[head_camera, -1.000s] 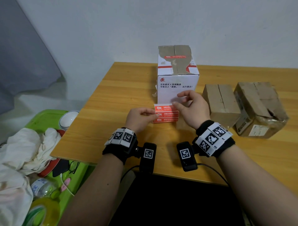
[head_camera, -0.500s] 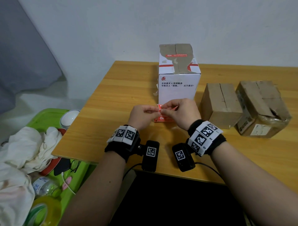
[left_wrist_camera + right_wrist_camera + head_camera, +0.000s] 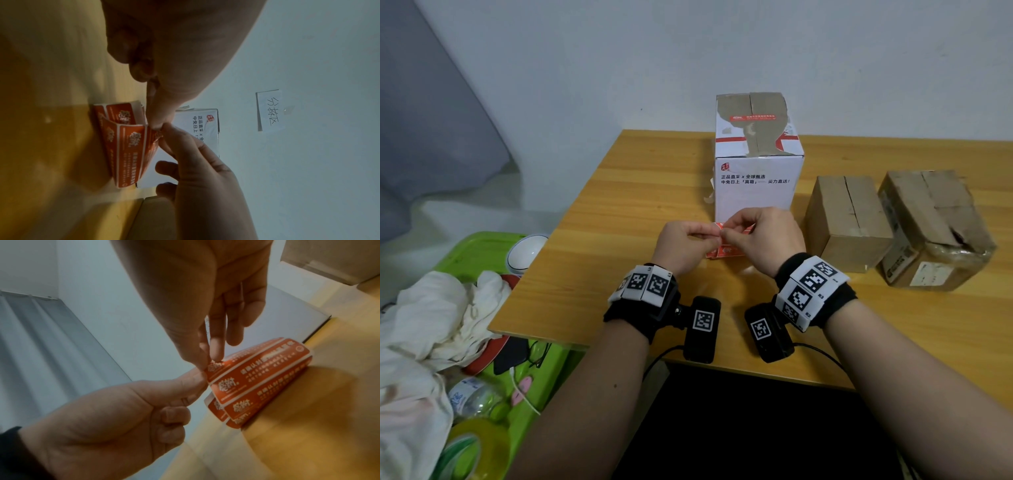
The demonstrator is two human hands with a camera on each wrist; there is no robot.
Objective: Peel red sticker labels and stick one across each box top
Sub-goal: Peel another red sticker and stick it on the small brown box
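Fingers (image 3: 214,344) of both hands pinch corner of sticker strip (image 3: 257,376).

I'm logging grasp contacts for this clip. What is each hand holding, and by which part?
Both hold the red sticker sheet at its near end: the left hand pinches the sheet's corner, and the right hand pinches the top label's corner beside it.

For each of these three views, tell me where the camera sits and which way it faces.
Head: worn high, looking forward and down at the wooden table; both forearms and hands show.
Left wrist: looks along the left hand towards the wall; right hand opposite.
Right wrist: looks along the right hand; left hand opposite.
All three share the red sticker label strip, pinched by both hands.
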